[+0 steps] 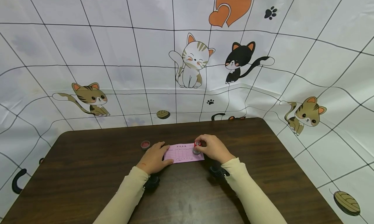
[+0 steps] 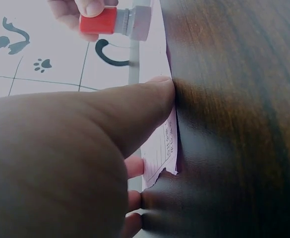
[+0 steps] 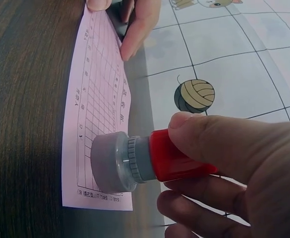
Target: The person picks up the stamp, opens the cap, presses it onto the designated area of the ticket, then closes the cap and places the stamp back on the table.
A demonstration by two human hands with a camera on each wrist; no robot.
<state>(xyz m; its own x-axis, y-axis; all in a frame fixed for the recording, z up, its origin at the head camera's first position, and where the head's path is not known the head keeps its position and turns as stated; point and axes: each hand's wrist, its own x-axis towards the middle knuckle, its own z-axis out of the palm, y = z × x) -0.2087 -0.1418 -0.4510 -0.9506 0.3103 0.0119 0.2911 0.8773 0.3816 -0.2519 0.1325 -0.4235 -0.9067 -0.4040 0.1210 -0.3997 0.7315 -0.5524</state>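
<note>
My right hand [image 1: 214, 148] grips the red handle of a round stamp [image 3: 159, 161] between thumb and fingers. The stamp's wide grey base meets the printed face of a pink form [image 1: 182, 153], close to the form's right end. At the opposite end, my left hand [image 1: 154, 158] presses the paper onto the table, thumb near the front edge and fingers toward the back edge. In the left wrist view, that thumb [image 2: 145, 101] lies extended across the pink sheet, whose near end looks torn and uneven.
A small round case [image 1: 145, 145] with a red inside and a pale rim sits just beyond my left hand. Everything lies on a dark brown wooden table [image 1: 87, 172]. White cloth [image 1: 140, 78] printed with cats and lines hangs behind and to the right.
</note>
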